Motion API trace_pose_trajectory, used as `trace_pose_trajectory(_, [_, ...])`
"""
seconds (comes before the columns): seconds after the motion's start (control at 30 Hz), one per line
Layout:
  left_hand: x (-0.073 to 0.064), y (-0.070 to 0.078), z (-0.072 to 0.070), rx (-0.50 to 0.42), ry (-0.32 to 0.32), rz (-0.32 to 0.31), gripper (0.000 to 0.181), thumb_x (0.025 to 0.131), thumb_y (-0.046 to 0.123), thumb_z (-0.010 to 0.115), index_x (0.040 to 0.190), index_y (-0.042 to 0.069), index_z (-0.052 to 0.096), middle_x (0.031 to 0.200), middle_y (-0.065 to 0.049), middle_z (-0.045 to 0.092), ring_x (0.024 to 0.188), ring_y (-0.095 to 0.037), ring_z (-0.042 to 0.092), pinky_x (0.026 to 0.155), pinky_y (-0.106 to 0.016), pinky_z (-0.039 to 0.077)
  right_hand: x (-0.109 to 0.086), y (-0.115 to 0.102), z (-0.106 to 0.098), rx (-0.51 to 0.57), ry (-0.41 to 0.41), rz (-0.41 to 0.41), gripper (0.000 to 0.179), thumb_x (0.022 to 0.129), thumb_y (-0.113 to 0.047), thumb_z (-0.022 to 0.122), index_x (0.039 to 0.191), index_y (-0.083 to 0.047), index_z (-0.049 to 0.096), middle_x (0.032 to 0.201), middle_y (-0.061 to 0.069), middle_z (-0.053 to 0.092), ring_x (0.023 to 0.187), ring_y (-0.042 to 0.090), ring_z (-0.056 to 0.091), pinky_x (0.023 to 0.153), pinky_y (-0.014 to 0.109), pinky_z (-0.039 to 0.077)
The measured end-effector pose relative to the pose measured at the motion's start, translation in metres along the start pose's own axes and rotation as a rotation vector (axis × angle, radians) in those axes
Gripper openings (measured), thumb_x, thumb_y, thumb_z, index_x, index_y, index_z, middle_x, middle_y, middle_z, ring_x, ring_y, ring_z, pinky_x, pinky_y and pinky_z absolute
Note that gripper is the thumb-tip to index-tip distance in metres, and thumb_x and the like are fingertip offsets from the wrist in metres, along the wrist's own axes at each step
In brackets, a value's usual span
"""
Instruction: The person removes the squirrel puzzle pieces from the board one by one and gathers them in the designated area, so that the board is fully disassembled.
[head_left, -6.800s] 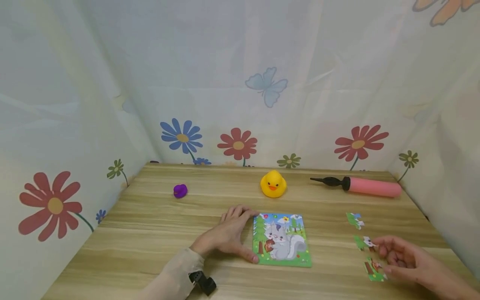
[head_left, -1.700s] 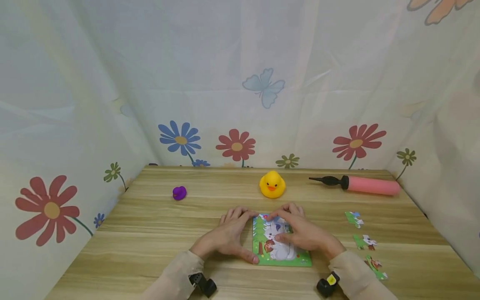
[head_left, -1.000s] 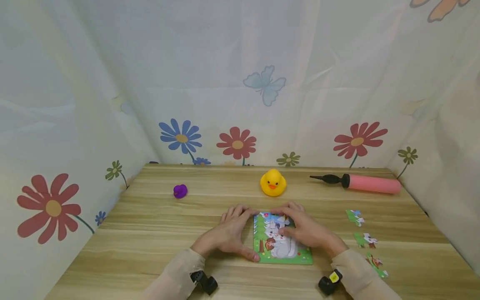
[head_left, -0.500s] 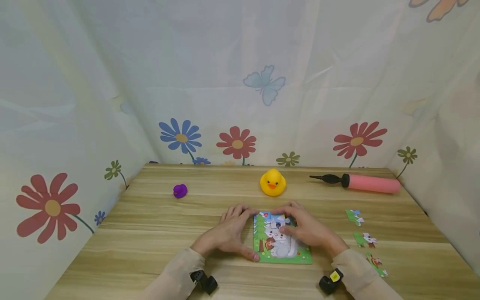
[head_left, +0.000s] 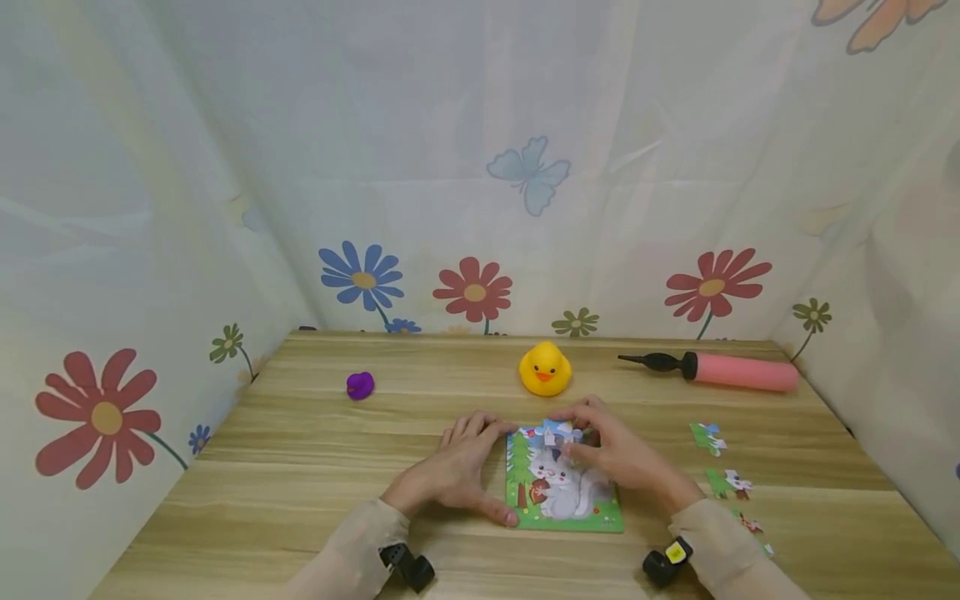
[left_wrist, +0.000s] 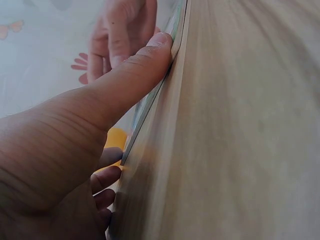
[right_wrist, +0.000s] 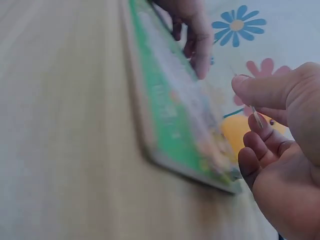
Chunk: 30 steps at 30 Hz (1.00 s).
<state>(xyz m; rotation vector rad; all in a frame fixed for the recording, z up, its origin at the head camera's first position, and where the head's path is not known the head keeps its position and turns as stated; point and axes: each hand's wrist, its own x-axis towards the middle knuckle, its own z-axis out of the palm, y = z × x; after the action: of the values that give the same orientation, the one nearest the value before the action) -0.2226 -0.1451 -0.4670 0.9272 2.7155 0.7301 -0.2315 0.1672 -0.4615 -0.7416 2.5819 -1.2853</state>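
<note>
A squirrel jigsaw puzzle point(head_left: 573, 508) lies flat on the wooden table. Along its left side, my left hand point(head_left: 453, 475) steadies it, thumb at the near corner and index finger at the far corner. In the left wrist view the thumb point(left_wrist: 135, 70) presses against the board's edge. My right hand point(head_left: 626, 454) pinches a puzzle piece point(head_left: 552, 433) between thumb and fingers over the puzzle's far part. Seen from the right wrist, that piece point(right_wrist: 257, 117) is thin and edge-on, apart from the board. Part of the puzzle's upper right is hidden behind the right hand.
Several loose puzzle pieces point(head_left: 707, 438) lie in a column to the right, the nearest partly covered by the right sleeve. Behind the puzzle sits a yellow rubber duck point(head_left: 545, 369). A small purple duck point(head_left: 361, 386) is at back left, a pink hand pump point(head_left: 742, 372) at back right.
My right hand has come from the loose pieces on the right to the puzzle. More recently its fingers have shifted at the far edge, and a piece now shows raised there. The left hand stays put.
</note>
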Motion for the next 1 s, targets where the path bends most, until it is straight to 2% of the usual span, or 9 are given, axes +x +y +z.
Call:
trace_pose_trajectory(0.2, [-0.001,0.0,0.001,0.004,0.007,0.001,0.127,0.069,0.072,0.099,0.17,0.021,0.041,0.166,-0.011,0.039,0.15,-0.036,0.035,0.124,-0.064,0.03,-0.004,-0.013,-0.019,-0.011,0.07,-0.073,0.04,0.107,-0.017,0.077,0.146,-0.023,0.07,0.13,0.004,0.056,0.114,0.027,0.05,0.093,0.035,0.051])
trace_pose_trajectory(0.4, [-0.001,0.002,0.0,-0.026,-0.006,-0.005,0.126,0.071,0.07,0.099,0.17,0.02,0.041,0.168,-0.012,0.037,0.153,-0.036,0.033,0.127,-0.066,0.028,-0.018,-0.024,-0.05,-0.029,0.164,-0.114,0.039,0.107,-0.016,0.077,0.145,-0.02,0.071,0.127,0.005,0.057,0.114,0.03,0.048,0.089,0.03,0.051])
trace_pose_trajectory(0.53, [-0.001,0.002,-0.001,-0.026,-0.005,-0.006,0.125,0.071,0.07,0.099,0.17,0.02,0.041,0.168,-0.012,0.037,0.153,-0.036,0.033,0.127,-0.065,0.028,-0.03,-0.022,-0.071,-0.084,0.237,-0.117,0.04,0.108,-0.015,0.076,0.148,-0.019,0.07,0.125,0.005,0.058,0.112,0.027,0.049,0.085,0.028,0.051])
trace_pose_trajectory(0.63, [-0.001,0.002,-0.001,-0.022,-0.004,-0.003,0.126,0.071,0.07,0.099,0.17,0.02,0.041,0.168,-0.012,0.037,0.152,-0.036,0.033,0.127,-0.066,0.027,-0.04,-0.019,-0.085,-0.131,0.278,-0.096,0.042,0.109,-0.018,0.075,0.151,-0.018,0.069,0.131,0.005,0.06,0.11,0.022,0.049,0.084,0.027,0.051])
trace_pose_trajectory(0.73, [-0.001,0.001,-0.001,-0.02,-0.005,-0.003,0.125,0.071,0.07,0.099,0.17,0.02,0.041,0.168,-0.012,0.037,0.152,-0.036,0.033,0.127,-0.066,0.027,-0.049,-0.017,-0.097,-0.155,0.293,-0.092,0.043,0.11,-0.016,0.073,0.153,-0.014,0.067,0.136,0.008,0.059,0.105,0.019,0.05,0.082,0.027,0.05])
trace_pose_trajectory(0.87, [-0.001,0.0,-0.001,-0.022,-0.006,-0.007,0.125,0.071,0.071,0.099,0.17,0.021,0.041,0.168,-0.012,0.037,0.153,-0.036,0.032,0.128,-0.066,0.026,-0.058,-0.012,-0.106,-0.174,0.309,-0.099,0.043,0.111,-0.015,0.072,0.153,-0.012,0.065,0.133,0.008,0.058,0.1,0.018,0.053,0.081,0.027,0.051])
trace_pose_trajectory(1.0, [0.0,-0.001,0.0,-0.023,-0.007,-0.01,0.125,0.071,0.071,0.099,0.17,0.021,0.041,0.168,-0.012,0.037,0.153,-0.036,0.032,0.127,-0.066,0.026,-0.065,-0.006,-0.111,-0.188,0.315,-0.091,0.042,0.111,-0.015,0.072,0.152,-0.011,0.065,0.129,0.007,0.059,0.103,0.015,0.055,0.084,0.025,0.052])
